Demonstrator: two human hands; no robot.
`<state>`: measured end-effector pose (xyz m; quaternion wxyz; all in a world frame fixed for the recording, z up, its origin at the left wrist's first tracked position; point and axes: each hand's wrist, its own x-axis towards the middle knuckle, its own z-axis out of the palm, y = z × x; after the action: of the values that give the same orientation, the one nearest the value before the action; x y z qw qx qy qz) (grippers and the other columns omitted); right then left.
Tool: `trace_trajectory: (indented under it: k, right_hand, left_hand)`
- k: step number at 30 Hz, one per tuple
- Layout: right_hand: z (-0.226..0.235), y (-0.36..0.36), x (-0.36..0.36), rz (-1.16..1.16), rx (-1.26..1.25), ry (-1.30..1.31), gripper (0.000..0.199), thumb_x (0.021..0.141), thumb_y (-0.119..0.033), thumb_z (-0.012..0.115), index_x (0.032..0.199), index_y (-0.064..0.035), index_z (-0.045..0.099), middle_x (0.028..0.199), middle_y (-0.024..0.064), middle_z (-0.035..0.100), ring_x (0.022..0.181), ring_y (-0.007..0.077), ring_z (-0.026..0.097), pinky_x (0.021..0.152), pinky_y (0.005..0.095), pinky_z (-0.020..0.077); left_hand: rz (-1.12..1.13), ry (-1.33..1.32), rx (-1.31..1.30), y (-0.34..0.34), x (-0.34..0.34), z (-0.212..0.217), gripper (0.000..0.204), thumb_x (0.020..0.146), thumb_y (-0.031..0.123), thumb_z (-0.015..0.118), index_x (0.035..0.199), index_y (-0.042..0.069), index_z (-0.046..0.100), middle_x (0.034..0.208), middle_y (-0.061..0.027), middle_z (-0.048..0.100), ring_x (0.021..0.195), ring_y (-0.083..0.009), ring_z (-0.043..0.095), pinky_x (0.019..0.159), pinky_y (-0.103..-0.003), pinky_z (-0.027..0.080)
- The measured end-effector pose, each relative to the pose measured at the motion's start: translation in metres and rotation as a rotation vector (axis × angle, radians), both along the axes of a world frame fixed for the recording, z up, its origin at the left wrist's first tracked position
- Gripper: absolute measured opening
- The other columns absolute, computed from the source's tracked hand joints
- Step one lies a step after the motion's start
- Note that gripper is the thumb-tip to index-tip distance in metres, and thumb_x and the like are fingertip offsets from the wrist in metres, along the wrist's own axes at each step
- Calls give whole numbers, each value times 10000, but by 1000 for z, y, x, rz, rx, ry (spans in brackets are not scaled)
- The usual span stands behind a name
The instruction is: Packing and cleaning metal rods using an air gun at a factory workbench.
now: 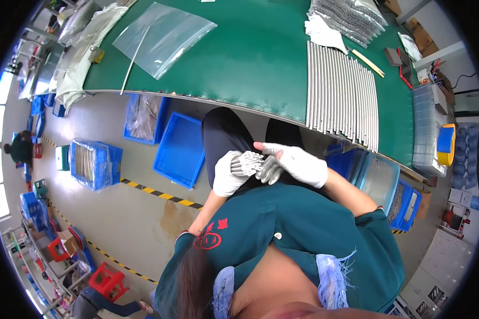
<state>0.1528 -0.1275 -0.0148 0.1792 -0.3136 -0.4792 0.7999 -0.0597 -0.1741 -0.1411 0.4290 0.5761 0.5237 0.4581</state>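
My left hand (224, 178), in a white glove, is closed around a bundle of thin metal rods (245, 165) above my lap, their ends pointing toward my right hand. My right hand (302, 164), gloved too with grey-smudged fingers, is beside those ends. Its thumb stands out and its fingers are apart; whether they touch the ends is hard to tell. On the green table (250, 58), many similar metal rods (340, 93) lie side by side in a row at the right. A single rod (135, 59) lies across a clear plastic bag (167, 37) at the left.
The table's front edge runs just beyond my knees. Blue bins (180, 151) stand on the floor at the left. A yellow-handled tool (368, 63) and bubble-wrapped bundles (351, 21) lie at the back right. A yellow tape roll (446, 144) is at the far right.
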Motion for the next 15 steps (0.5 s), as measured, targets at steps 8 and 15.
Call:
trace_trajectory:
  k: [8, 15]
  right_hand:
    - [14, 92, -5, -1102, -439, 672, 226, 952, -210, 488, 1051, -8, 504, 1120, 160, 548, 1025, 328, 544, 966, 446, 448]
    - [19, 73, -74, -573, -787, 814, 407, 892, -283, 599, 1078, 70, 513, 1183, 265, 533, 1150, 421, 497, 1020, 524, 406]
  left_hand:
    - [72, -177, -18, -11, -15, -40, 328, 668, 28, 772, 911, 30, 551, 770, -59, 591, 706, -167, 608, 666, -277, 501]
    - [72, -120, 214, -7, 0, 11, 327, 664, 8, 791, 907, 11, 572, 782, -60, 637, 703, -155, 646, 655, -258, 516]
